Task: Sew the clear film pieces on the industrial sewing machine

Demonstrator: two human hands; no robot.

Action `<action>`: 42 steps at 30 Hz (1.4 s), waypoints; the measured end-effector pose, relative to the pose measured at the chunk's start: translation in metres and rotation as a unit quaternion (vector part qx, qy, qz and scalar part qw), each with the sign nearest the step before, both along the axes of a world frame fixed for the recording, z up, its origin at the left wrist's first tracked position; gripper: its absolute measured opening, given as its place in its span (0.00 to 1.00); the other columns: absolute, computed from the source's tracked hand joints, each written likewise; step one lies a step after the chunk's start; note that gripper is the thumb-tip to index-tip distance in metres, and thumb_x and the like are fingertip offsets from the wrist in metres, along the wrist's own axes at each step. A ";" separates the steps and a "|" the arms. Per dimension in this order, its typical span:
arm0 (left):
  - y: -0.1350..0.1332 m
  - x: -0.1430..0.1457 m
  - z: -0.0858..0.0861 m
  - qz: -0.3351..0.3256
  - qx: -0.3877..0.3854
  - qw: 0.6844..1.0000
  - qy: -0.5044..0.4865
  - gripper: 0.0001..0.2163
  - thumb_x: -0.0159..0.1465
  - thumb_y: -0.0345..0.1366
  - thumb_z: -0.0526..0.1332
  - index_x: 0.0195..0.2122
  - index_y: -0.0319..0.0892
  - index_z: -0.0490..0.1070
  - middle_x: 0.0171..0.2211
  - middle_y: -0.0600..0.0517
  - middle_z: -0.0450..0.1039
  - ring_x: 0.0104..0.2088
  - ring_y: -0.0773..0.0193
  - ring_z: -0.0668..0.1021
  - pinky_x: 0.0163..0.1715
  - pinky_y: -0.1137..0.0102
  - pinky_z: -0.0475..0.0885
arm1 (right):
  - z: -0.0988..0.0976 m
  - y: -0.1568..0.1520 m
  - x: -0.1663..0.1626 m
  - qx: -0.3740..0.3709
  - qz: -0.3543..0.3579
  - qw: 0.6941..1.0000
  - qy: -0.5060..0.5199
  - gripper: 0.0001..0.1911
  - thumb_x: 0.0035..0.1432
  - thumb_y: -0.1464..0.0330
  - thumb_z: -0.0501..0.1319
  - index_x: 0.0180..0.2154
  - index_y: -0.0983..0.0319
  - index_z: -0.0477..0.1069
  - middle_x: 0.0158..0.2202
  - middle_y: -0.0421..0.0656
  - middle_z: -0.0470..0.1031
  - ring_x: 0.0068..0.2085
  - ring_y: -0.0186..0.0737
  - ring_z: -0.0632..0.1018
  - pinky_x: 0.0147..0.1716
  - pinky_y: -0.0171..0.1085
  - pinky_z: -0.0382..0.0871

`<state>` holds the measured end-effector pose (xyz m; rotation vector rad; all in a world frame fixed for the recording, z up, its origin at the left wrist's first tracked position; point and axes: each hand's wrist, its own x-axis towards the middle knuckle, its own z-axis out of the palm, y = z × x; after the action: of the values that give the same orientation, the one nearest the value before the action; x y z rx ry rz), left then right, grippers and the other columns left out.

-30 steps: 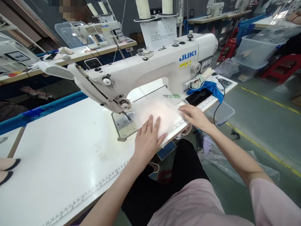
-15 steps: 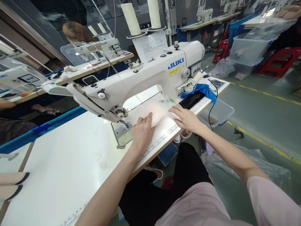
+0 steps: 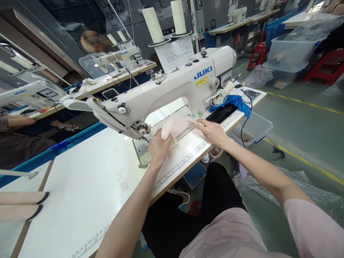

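Observation:
A sheer, pale pink piece of fabric (image 3: pixel 177 123) lies bunched on the bed of a white sewing machine (image 3: pixel 172 84), to the right of its needle area. My left hand (image 3: pixel 159 147) is closed on the left end of this fabric, close beside the presser foot. At the fabric's right end is my right hand (image 3: pixel 212 132), its fingers stretched out and touching the edge. The presser foot and needle are partly hidden behind my left hand.
A ruler strip (image 3: pixel 177 163) runs along the front of the white table (image 3: pixel 88 182). Blue cloth (image 3: pixel 239 104), a coil of cord (image 3: pixel 219 97) and a dark phone-like slab (image 3: pixel 221 114) lie at the right. Rolled pink pieces (image 3: pixel 21 211) sit far left.
My left hand has gone from lying flat on the fabric to gripping it, and the fabric is now gathered up. My right hand stays at the right end. The view has shifted slightly.

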<state>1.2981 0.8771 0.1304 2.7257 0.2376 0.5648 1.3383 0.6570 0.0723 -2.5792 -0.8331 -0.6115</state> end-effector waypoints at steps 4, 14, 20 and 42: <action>0.000 0.000 0.001 0.008 -0.018 1.000 -0.005 0.20 0.57 0.39 0.57 0.51 0.44 0.73 0.38 0.47 0.78 0.37 0.52 0.77 0.33 0.65 0.68 | 0.002 -0.001 0.001 0.038 -0.012 0.998 0.047 0.20 0.61 0.78 0.50 0.49 0.60 0.74 0.49 0.48 0.74 0.44 0.44 0.76 0.32 0.36 0.68; 0.000 0.007 0.000 0.018 -0.069 0.997 -0.009 0.20 0.56 0.39 0.57 0.49 0.41 0.74 0.40 0.46 0.78 0.39 0.52 0.78 0.35 0.65 0.70 | 0.012 -0.003 -0.018 0.127 0.018 0.984 0.120 0.14 0.62 0.69 0.57 0.49 0.59 0.75 0.40 0.41 0.77 0.34 0.35 0.77 0.32 0.34 0.69; -0.003 0.007 0.000 0.008 -0.070 0.997 -0.013 0.20 0.55 0.38 0.58 0.49 0.42 0.74 0.38 0.47 0.78 0.37 0.52 0.77 0.35 0.64 0.70 | 0.015 -0.008 -0.018 0.093 -0.013 0.996 0.012 0.16 0.66 0.66 0.52 0.37 0.63 0.78 0.48 0.49 0.74 0.49 0.48 0.72 0.42 0.44 0.67; 0.008 0.020 -0.005 0.028 -0.135 0.990 -0.026 0.16 0.53 0.40 0.59 0.40 0.37 0.75 0.34 0.46 0.78 0.35 0.53 0.78 0.36 0.65 0.71 | 0.010 0.032 -0.049 -0.015 0.307 0.950 0.056 0.17 0.67 0.72 0.52 0.52 0.61 0.72 0.56 0.43 0.71 0.59 0.40 0.70 0.59 0.41 0.65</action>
<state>1.3186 0.8854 0.1254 2.4466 0.3509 0.5741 1.2895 0.6893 0.0818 -2.1655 -1.5150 -0.2584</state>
